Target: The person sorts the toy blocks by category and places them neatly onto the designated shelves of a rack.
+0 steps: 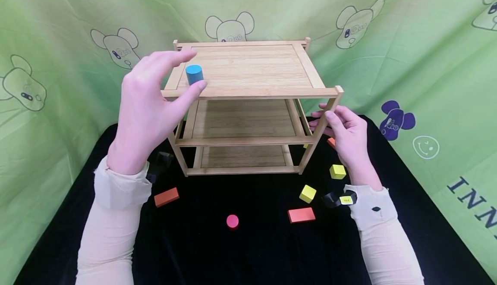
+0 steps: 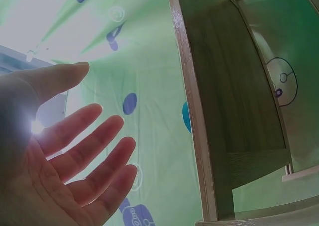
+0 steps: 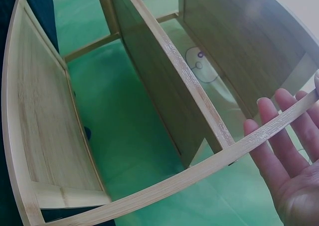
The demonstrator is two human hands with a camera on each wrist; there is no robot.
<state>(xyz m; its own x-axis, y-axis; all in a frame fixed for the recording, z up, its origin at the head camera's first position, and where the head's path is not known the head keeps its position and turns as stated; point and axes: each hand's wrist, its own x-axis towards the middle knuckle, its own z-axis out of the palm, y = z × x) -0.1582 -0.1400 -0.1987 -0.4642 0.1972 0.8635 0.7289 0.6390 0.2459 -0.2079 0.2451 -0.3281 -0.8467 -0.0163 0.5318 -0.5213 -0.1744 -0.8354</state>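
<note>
A three-tier wooden shelf (image 1: 256, 67) stands in the middle, with a blue cylinder (image 1: 194, 74) upright near the left front of its top board. My left hand (image 1: 145, 91) is raised at that corner, thumb and fingers spread apart around the cylinder in the head view. In the left wrist view a gap shows between this hand (image 2: 82, 161) and the cylinder (image 2: 187, 117), which peeks past the board's edge. On the other side, my right hand (image 1: 351, 134) holds the shelf's front right leg, thumb in front and fingers (image 3: 271, 111) behind it.
On the black cloth (image 1: 194, 250) before the shelf lie an orange block (image 1: 166, 197), a pink cylinder (image 1: 232, 221) and a coral-red block (image 1: 301, 215). Yellow cubes (image 1: 307, 193) sit at the right, and another orange piece (image 1: 331, 142) is partly hidden by the right hand.
</note>
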